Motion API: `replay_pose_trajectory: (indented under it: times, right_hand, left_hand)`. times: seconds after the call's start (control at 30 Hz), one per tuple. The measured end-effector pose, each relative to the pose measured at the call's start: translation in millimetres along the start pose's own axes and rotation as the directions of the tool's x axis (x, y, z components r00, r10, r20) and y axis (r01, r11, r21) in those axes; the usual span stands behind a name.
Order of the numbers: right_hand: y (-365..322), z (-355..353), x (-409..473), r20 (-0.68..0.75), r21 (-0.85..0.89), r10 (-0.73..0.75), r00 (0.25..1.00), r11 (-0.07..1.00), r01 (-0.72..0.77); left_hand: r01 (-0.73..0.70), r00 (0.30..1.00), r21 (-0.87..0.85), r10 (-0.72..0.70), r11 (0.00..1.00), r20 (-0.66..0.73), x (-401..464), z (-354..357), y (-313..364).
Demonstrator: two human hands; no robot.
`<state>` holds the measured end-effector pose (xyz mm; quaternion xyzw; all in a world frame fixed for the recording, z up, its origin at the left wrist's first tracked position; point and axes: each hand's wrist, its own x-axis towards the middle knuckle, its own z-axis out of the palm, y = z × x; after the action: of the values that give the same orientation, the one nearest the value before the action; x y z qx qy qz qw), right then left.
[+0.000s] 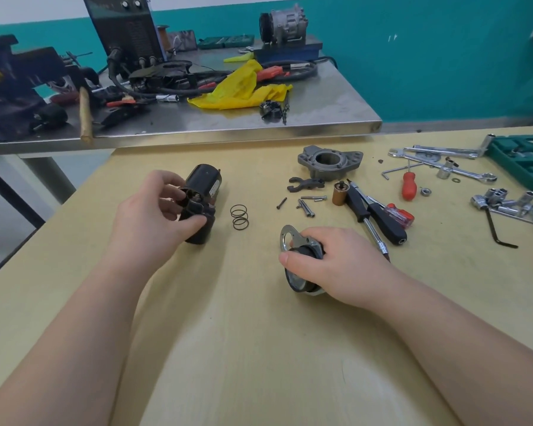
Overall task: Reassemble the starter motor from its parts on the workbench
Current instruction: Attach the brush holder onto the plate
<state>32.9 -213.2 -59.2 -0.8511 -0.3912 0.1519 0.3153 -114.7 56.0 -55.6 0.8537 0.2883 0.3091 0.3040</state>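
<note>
My left hand (154, 210) grips the black starter motor body (204, 184), which lies on the wooden bench with its open end toward me. My right hand (333, 259) is curled over a black part with a silver flange plate (286, 238), holding it on the bench. A loose coil spring (240, 217) lies between the two. Farther back sit the grey cast nose housing (328, 161), a black shift fork (305, 183), a copper-coloured plunger (340, 193) and several bolts (306, 204).
Screwdrivers (379, 216), a red-handled one (409, 186), wrenches (443, 161), sockets (502, 199), an Allen key (499, 232) and a green socket case (526, 161) crowd the right side. A steel table (259, 124) with a yellow bag and equipment stands behind.
</note>
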Motion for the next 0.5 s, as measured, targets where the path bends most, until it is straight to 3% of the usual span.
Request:
replay_pose_trajectory:
  times: [0.1, 0.27, 0.5]
  right_hand:
    - [0.3, -0.3, 0.5, 0.002, 0.003, -0.001, 1.0, 1.0, 0.001]
    - [-0.2, -0.4, -1.3, -0.004, 0.012, -0.006, 1.0, 1.0, 0.006]
    - [-3.5, 3.3, -3.6, -0.052, 0.03, -0.012, 0.999, 0.999, 0.014]
  left_hand:
    - [0.0, 0.993, 0.079, -0.009, 0.997, 0.115, -3.1, 5.6, 1.7]
    - [0.094, 0.993, 0.013, -0.095, 0.995, 0.076, -2.6, 0.4, -0.9]
    - [0.091, 0.994, 0.053, -0.094, 0.994, 0.062, -4.5, 4.9, 1.5]
